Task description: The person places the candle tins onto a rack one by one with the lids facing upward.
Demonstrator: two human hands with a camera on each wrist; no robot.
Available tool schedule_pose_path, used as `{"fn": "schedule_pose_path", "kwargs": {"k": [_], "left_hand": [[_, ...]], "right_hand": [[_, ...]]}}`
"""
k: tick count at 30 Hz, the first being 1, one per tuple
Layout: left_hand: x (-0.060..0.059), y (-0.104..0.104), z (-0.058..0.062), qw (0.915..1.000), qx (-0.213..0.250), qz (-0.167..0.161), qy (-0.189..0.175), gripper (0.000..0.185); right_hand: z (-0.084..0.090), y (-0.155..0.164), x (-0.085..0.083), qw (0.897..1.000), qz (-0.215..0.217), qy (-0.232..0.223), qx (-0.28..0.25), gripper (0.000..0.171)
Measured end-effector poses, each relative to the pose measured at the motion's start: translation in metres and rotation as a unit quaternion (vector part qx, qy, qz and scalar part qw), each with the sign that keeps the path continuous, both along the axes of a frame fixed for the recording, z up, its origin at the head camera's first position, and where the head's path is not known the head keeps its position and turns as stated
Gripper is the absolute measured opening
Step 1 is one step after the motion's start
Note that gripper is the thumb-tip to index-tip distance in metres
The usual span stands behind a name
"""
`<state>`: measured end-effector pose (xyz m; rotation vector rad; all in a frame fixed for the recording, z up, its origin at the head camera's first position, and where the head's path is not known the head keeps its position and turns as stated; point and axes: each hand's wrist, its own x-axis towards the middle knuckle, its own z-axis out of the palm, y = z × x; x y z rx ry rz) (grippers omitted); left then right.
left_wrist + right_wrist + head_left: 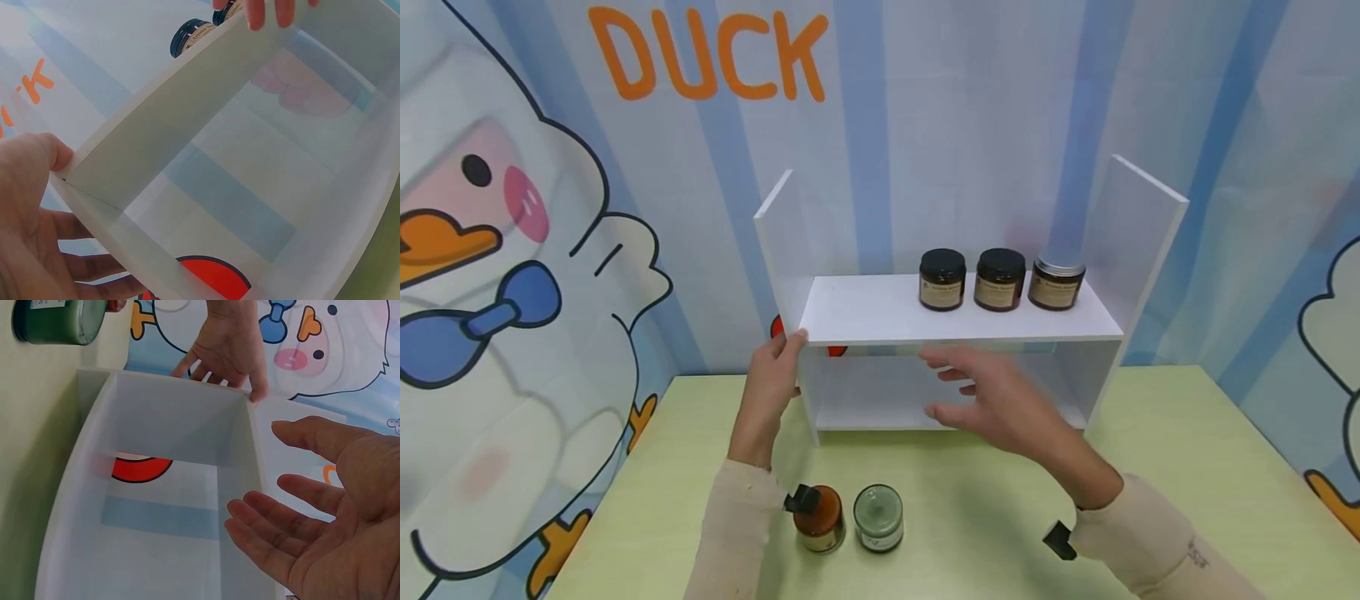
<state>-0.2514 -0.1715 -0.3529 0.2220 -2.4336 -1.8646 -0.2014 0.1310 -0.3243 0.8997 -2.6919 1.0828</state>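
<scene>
A white two-level shelf unit [880, 315] stands on the green table. My left hand [781, 360] grips its left front corner, thumb on the upper board's edge [162, 125] and fingers on the outside of the side panel. My right hand [958, 387] hovers with straight fingers in front of the lower compartment [162, 419], holding nothing. The right wrist view shows its palm [331, 525] facing the shelf opening, with the left hand [225, 344] at the far corner. Three dark jars [942, 280] [1000, 280] [1056, 283] stand on the upper board.
Two jars stand on the table near me: an amber one with an orange lid [820, 518] and a green one [878, 517], both in front of the shelf's left half. A cartoon duck backdrop rises behind and to both sides.
</scene>
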Motion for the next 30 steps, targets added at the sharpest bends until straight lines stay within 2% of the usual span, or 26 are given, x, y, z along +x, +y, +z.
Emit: {"fn": "schedule_pose_path", "kwargs": {"k": [10,18,30], "left_hand": [[-0.001,0.001,-0.001,1.0,-0.002,0.001,-0.003,0.074],[-0.001,0.001,0.0,1.0,-0.005,0.007,-0.005,0.074],[-0.001,0.0,-0.001,1.0,-0.007,0.005,-0.003,0.075]], "right_hand": [[-0.023,-0.005,0.001,0.999,0.023,-0.045,-0.006,0.063],[-0.039,-0.009,0.003,0.997,0.05,-0.061,-0.01,0.064],[-0.064,-0.021,0.012,0.988,0.065,-0.137,0.04,0.067]]}}
